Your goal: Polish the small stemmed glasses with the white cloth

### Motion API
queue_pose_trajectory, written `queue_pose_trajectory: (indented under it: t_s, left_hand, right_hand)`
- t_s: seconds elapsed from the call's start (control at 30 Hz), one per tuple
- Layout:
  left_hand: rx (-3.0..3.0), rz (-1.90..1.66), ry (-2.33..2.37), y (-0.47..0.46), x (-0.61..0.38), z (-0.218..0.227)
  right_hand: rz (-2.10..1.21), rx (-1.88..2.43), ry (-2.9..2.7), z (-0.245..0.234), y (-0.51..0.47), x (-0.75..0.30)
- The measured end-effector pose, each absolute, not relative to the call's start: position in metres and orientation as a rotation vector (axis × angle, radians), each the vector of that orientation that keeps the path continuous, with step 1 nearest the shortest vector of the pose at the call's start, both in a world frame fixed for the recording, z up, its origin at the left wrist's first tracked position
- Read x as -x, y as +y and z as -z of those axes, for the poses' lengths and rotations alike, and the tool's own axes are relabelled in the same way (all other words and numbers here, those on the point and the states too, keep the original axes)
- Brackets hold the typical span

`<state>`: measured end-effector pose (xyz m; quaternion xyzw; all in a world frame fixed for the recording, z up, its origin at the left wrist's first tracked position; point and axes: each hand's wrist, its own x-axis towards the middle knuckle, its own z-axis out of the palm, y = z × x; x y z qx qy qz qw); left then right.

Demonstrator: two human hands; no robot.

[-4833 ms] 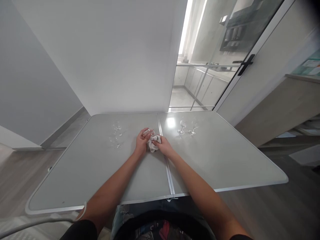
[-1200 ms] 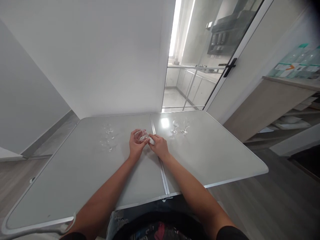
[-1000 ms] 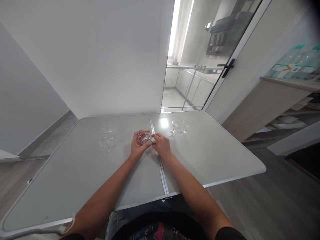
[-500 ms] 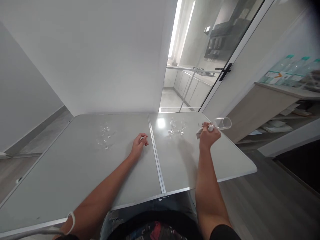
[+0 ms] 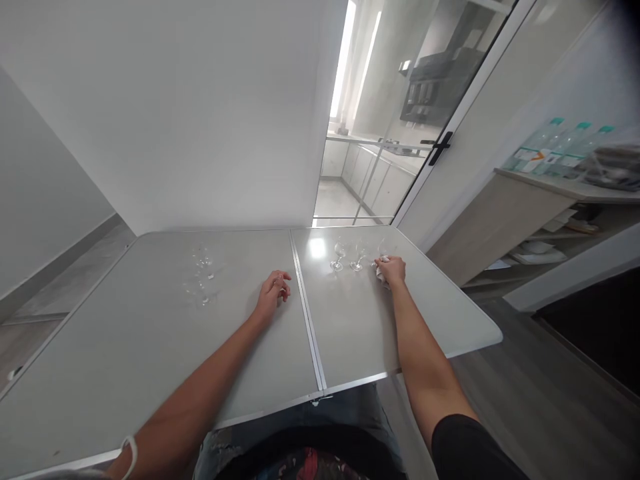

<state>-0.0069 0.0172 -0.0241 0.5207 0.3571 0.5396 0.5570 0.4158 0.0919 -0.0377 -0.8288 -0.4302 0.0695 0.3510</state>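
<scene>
My right hand point(image 5: 393, 269) is closed low on a stemmed glass point(image 5: 384, 247) at the right side of the white table. A crumpled white cloth point(image 5: 383, 279) is in the same hand, and the glass's bowl shows upright above my fingers. Two clear stemmed glasses, a left one point(image 5: 338, 255) and a nearer one point(image 5: 359, 257), stand just to the left of it. My left hand point(image 5: 275, 288) is near the table's centre seam, fingers apart and loosely bent, holding nothing.
Several more clear glasses point(image 5: 202, 267) are on the left half of the table point(image 5: 250, 373); their outlines are faint. A metal seam point(image 5: 309, 320) divides the tabletop. Behind it are a wall and a glass door point(image 5: 380, 160). Bottles point(image 5: 545, 150) stand on a shelf unit at the right.
My right hand has brought the glass left and down from a tilted position at the table's right edge to upright beside the other two. My left hand stays about where it was.
</scene>
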Motion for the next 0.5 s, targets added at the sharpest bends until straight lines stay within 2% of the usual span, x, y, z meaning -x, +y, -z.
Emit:
queue_pose_trajectory:
  t_s: [0.23, 0.5]
  left_hand:
    - [-1.214, -1.268, 0.822, 0.016, 0.006, 0.023]
    - [-1.238, -1.237, 0.849, 0.015, 0.005, 0.022]
  right_hand:
    - [-0.186, 2.197, -1.099, 0.04, 0.092, -0.413]
    - [-0.14, 2.275, -0.963, 0.016, 0.061, -0.404]
